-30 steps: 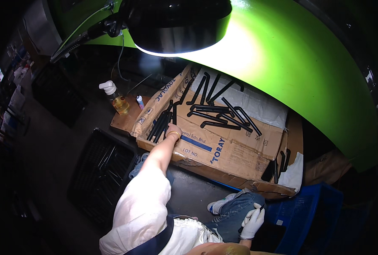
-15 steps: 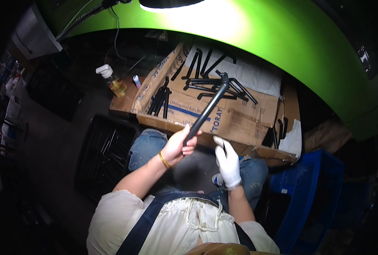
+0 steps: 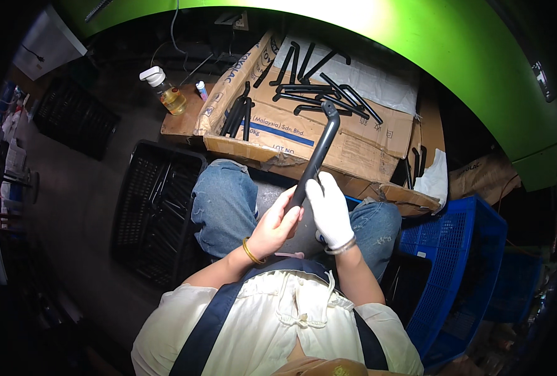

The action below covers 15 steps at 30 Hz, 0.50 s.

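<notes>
My bare left hand [image 3: 279, 220] is wrapped round the lower end of a black plastic bar [image 3: 320, 147], a tube-like handle with a bent, holed tip. The bar slants up and away over my lap. My right hand [image 3: 331, 216], in a white glove, is beside the bar's lower half with its fingertips close against the edge. Those fingers are drawn together, and a thin dark line shows at their tips; what they hold is too small to make out. Beyond the bar, more black bent bars [image 3: 319, 95] lie in an open cardboard box [image 3: 347, 169].
A black crate [image 3: 128, 219] with dark bars stands at my left, a blue crate [image 3: 444, 269] at my right. A bottle of yellow liquid [image 3: 173, 100] and a small tube [image 3: 201, 91] stand left of the box. A green machine panel [image 3: 472, 69] curves overhead.
My left hand has brought the bar nearer to my body and tilted it more upright. The gloved right hand has come up against it. My view has shifted, and the lamp is out of it.
</notes>
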Motion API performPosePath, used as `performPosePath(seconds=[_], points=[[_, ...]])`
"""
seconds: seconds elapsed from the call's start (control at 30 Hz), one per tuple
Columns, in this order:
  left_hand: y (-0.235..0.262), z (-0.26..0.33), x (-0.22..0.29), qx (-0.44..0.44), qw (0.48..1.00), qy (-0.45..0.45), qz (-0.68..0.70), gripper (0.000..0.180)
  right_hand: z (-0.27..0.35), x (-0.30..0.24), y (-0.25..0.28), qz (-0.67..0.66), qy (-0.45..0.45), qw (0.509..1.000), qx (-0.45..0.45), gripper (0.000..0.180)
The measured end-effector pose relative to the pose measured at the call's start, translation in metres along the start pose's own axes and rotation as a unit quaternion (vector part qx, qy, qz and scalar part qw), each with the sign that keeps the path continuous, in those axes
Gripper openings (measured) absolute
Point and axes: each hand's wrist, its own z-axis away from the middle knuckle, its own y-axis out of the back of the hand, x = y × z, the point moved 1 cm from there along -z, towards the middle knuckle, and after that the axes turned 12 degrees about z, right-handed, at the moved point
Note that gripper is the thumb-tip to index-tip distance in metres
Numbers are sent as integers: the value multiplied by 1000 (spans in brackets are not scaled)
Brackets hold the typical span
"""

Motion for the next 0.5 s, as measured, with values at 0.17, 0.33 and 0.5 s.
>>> performPosePath(seconds=[0.17, 0.33, 0.5], points=[[7, 0, -3, -23, 997, -60, 38, 55, 42, -2, 17, 47, 31, 995, -81, 11], [3, 7, 6, -35, 997, -58, 21, 60, 56, -31, 15, 146, 58, 985, -71, 14], [6, 8, 4, -43, 997, -59, 0, 61, 54, -43, 17, 102, 5, 990, -102, 15]])
